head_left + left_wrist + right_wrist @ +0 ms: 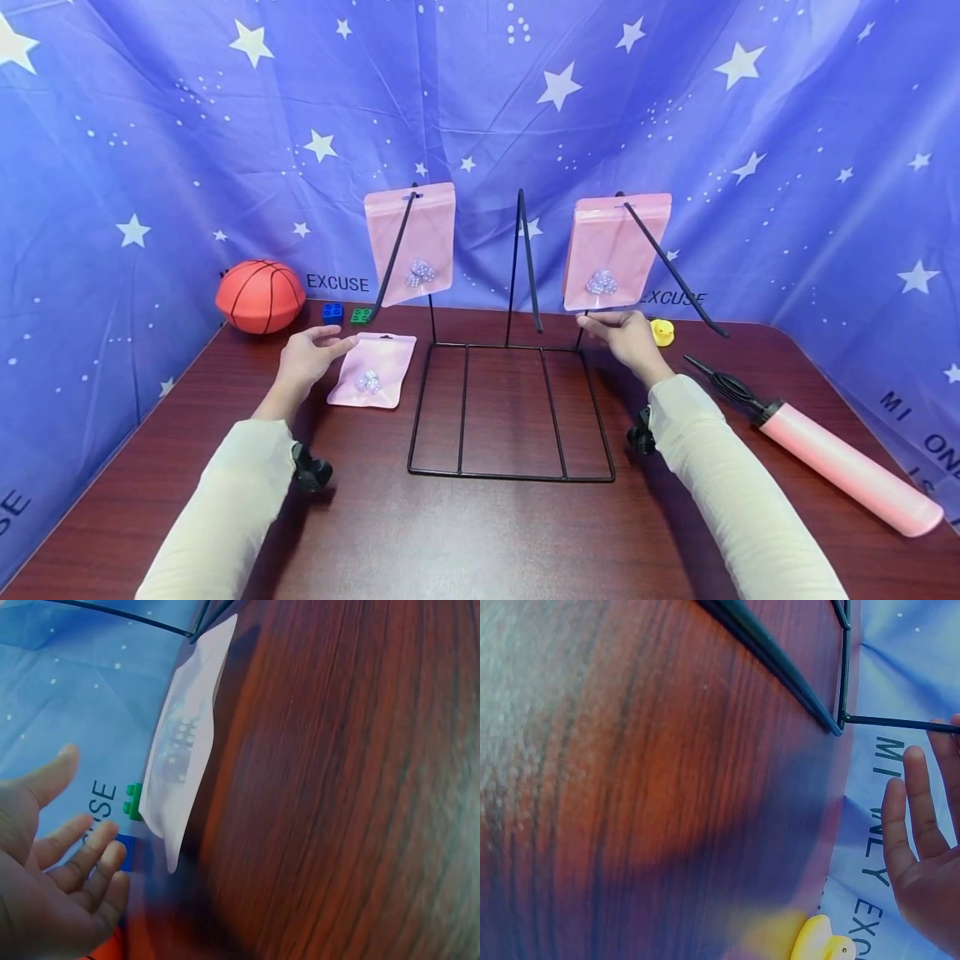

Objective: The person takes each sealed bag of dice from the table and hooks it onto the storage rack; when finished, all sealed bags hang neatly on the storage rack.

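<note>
A black wire display rack (511, 477) stands on the table with two pink pouches on its outer hooks, the left pouch (392, 237) and the right pouch (626, 237). Spotted dice show through their fronts. My right hand (630, 337) pinches the rack's right upright below the right pouch; its outer fingers (922, 832) are straight in the right wrist view, where the thumb is out of sight. Another pink pouch (352, 357) with dice lies left of the rack. My left hand (303, 362) is at this pouch's left edge, its fingers (86, 859) spread and holding nothing.
An orange basketball (260, 296), a blue brick (332, 313) and a green brick (362, 315) sit at the back left. On the right are a yellow duck (663, 332) and a pink hand pump (847, 467). A starry blue cloth (480, 100) hangs behind the table.
</note>
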`<state>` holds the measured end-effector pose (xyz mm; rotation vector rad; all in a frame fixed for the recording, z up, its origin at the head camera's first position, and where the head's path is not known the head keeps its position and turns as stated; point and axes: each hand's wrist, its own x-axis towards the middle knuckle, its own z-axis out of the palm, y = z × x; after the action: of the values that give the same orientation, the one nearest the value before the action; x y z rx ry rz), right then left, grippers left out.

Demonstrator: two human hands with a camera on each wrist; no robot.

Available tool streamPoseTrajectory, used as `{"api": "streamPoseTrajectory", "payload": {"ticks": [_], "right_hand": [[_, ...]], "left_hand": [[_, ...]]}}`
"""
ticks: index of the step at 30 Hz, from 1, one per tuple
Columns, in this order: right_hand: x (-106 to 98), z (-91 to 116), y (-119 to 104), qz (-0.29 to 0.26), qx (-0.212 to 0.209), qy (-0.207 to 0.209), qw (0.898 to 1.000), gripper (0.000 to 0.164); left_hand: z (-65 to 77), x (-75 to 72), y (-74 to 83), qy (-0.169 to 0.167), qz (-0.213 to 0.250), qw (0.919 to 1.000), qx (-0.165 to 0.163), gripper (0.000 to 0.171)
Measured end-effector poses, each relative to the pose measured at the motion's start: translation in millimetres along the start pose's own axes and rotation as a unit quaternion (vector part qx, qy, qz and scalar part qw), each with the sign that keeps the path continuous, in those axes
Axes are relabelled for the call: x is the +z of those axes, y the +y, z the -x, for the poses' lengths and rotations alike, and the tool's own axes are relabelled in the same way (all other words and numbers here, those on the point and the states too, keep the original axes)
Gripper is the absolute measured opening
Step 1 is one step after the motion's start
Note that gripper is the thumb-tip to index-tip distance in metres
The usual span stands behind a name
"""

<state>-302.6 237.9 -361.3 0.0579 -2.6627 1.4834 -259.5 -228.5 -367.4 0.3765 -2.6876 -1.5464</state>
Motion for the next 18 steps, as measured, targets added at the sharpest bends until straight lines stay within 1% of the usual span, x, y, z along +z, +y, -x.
{"api": "streamPoseTrajectory", "payload": {"ticks": [3, 5, 8, 10, 14, 18], "right_hand": [[-0.5, -0.1, -0.1, 0.002, 0.001, 0.001, 1.0, 0.045], [-0.9, -0.3, -0.1, 0.003, -0.001, 0.0, 1.0, 0.045], [-1.0, -0.4, 0.0, 0.004, -0.002, 0.001, 1.0, 0.045], [-0.9, -0.2, 0.0, 0.005, -0.005, 0.002, 1.0, 0.044], [-0.2, -0.1, 0.1, 0.005, -0.007, 0.006, 1.0, 0.044], [-0.1, -0.4, 0.4, 0.003, -0.006, 0.006, 1.0, 0.044]], "left_hand": [[-2.3, 4.7, 0.4, -0.001, -0.04, 0.9991, -0.015, 0.062], [-3.2, 7.5, 1.6, -0.009, -0.06, 0.9977, -0.03, 0.064], [-3.4, 11.3, 4.1, -0.02, -0.076, 0.9952, -0.058, 0.067], [-3.7, 13.5, 5.5, -0.023, -0.077, 0.994, -0.073, 0.069], [-4.0, 16.8, 7.1, -0.024, -0.097, 0.9918, -0.079, 0.067], [-3.2, 20.6, 10.8, -0.021, -0.149, 0.9858, -0.074, 0.066]]}}
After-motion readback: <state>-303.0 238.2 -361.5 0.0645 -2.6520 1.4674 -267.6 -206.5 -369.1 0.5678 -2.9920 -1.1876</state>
